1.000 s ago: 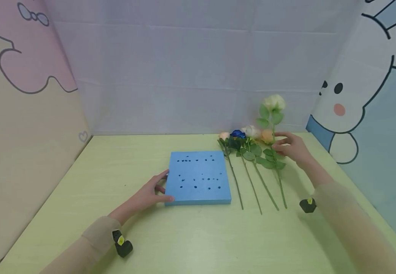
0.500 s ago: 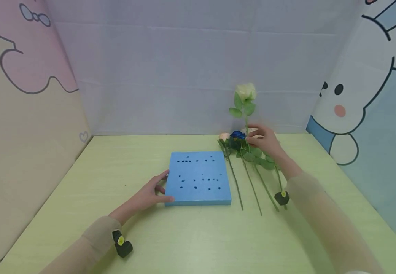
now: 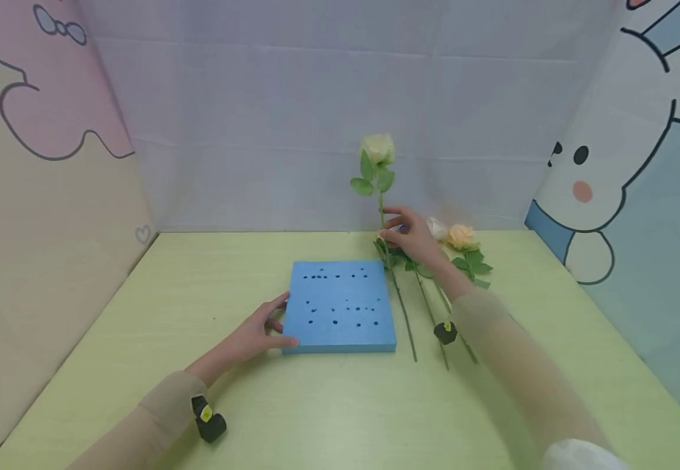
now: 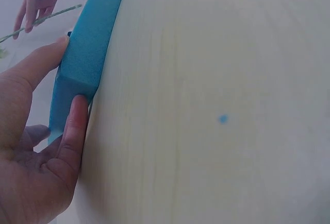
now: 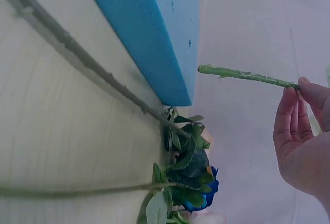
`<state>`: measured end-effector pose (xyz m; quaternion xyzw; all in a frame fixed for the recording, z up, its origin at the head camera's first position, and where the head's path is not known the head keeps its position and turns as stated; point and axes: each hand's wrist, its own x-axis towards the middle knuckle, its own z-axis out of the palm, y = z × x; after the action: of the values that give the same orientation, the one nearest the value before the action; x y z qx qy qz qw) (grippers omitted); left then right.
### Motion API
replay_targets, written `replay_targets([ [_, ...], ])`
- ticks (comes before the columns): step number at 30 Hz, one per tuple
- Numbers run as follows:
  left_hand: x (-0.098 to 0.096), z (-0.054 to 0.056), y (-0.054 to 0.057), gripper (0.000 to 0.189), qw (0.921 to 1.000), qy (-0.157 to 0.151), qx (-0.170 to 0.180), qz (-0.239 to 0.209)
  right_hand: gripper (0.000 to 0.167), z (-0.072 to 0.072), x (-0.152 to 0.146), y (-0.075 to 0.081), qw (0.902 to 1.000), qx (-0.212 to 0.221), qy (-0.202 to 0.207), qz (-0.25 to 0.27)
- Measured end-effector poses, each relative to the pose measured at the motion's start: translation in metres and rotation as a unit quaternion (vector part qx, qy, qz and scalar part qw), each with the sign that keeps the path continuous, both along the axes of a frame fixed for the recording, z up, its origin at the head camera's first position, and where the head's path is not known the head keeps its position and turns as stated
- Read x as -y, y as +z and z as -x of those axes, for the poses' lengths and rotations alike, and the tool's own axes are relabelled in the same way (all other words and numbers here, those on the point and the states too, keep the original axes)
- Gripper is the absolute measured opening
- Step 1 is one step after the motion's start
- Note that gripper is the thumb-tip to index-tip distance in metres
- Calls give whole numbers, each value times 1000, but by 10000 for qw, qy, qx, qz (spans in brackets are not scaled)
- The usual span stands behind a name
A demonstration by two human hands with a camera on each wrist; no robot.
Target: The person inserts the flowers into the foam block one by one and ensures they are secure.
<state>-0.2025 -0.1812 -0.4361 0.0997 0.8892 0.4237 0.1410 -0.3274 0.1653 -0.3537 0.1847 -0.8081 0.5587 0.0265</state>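
Note:
A blue foam block (image 3: 340, 294) with rows of small holes in its top lies flat on the table. My left hand (image 3: 251, 333) holds its near left corner, the thumb at the front and the fingers along the left side. Upright above the block's far right corner stands a cream-white rose (image 3: 377, 149) with green leaves. My right hand (image 3: 413, 238) pinches its stem between thumb and fingers. In the right wrist view, the bare lower end of the green stem (image 5: 242, 74) points towards the foam block's top, apart from it.
Several roses lie right of the block, heads away from me: an orange one (image 3: 461, 236), a white one (image 3: 436, 228) and a blue one (image 5: 207, 190) among them. Their stems reach towards me on the pale table (image 3: 340, 405). A white cloth (image 3: 257, 130) hangs behind.
My right hand has carried the cream-white rose leftwards from the right side, over the lying flowers, to near the foam block. My left hand and the block have stayed put.

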Motion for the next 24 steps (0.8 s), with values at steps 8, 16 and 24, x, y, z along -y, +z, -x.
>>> replay_targets([
  [8, 2, 1, -2, 104, 9997, -189, -102, -145, 50, 6, 34, -4, 9984, 28, 249, 505],
  [16, 3, 0, 0, 104, 9997, -199, -120, -103, 47, 15, 63, -1, 9975, -107, 303, 628],
  [24, 2, 1, 0, 104, 9998, -173, -55, -113, 47, 23, 85, 0, 9966, -307, 432, 629],
])
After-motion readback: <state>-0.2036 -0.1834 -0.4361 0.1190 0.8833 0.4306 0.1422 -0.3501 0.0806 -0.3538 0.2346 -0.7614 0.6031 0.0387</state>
